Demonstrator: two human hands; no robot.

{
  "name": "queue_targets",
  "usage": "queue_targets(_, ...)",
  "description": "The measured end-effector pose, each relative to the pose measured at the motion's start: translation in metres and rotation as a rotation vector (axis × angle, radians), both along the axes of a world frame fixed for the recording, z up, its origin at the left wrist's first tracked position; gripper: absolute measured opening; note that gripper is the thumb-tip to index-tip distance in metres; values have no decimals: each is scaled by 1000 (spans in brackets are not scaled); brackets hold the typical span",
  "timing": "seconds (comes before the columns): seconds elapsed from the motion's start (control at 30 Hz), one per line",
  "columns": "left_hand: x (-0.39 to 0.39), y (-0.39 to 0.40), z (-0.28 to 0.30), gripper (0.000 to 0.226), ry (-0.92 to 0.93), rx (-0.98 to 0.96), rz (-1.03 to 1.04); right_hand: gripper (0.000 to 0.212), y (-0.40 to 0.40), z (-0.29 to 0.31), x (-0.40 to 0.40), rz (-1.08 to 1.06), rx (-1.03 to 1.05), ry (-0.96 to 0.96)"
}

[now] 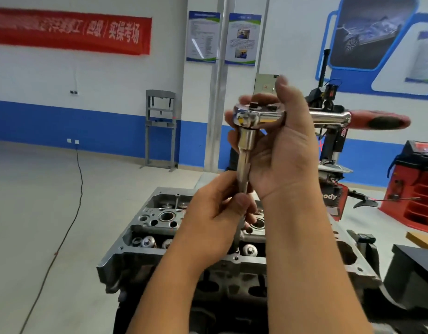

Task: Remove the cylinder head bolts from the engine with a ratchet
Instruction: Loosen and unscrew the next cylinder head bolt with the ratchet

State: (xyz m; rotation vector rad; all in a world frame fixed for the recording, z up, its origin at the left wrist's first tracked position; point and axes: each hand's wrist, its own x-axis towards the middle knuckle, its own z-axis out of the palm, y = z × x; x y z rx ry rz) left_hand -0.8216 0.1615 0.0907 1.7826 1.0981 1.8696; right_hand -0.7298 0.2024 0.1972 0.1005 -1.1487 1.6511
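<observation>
While the right hand (284,150) clasps one ratchet (261,114) by its head above the engine (145,237) and the left hand (215,218) pinches one socket extension (244,169) beneath it, seating squarely seems wise; bolts uncounted, one possible bolt head (250,249) visible.

A red banner (70,31) and two posters (223,38) hang on the wall. A grey press frame (160,128) stands by the wall, a black cable (73,213) lies on the floor, and a red machine (415,184) is at right.
</observation>
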Motion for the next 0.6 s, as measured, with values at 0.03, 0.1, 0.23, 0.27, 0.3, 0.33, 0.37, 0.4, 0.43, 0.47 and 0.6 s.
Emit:
queue_targets(0.03,2,0,-2,19,-13,35,27,27,-1,-2,-3,-41,45,10)
queue_targets(0.1,8,1,-4,19,-56,83,84,24,-5,-6,-9,-163,137,22)
queue_targets(0.23,12,-4,-4,18,-100,93,115,27,-12,-16,-16,-337,297,33)
queue_targets(0.27,10,-7,-4,17,-92,62,71,24,-11,-16,-15,-348,315,34)
queue_targets(0.3,9,-9,-4,17,-71,26,37,19,-11,-14,-13,-340,327,32)
queue_targets(0.33,8,-11,-5,19,-41,-8,31,15,-10,-12,-11,-311,328,24)
queue_targets(0.37,9,-12,-5,21,-13,-34,52,13,-8,-10,-8,-254,315,11)
queue_targets(0.4,11,-13,-6,24,10,-52,88,9,-7,-7,-6,-173,290,-7)
queue_targets(0.43,14,-13,-5,26,26,-66,124,8,-5,-4,-3,-70,260,-32)
queue_targets(0.47,17,-13,-4,26,36,-76,159,11,-2,-1,-1,38,235,-68)
queue_targets(0.6,25,-11,-3,24,-35,-88,266,21,6,4,4,218,186,-165)
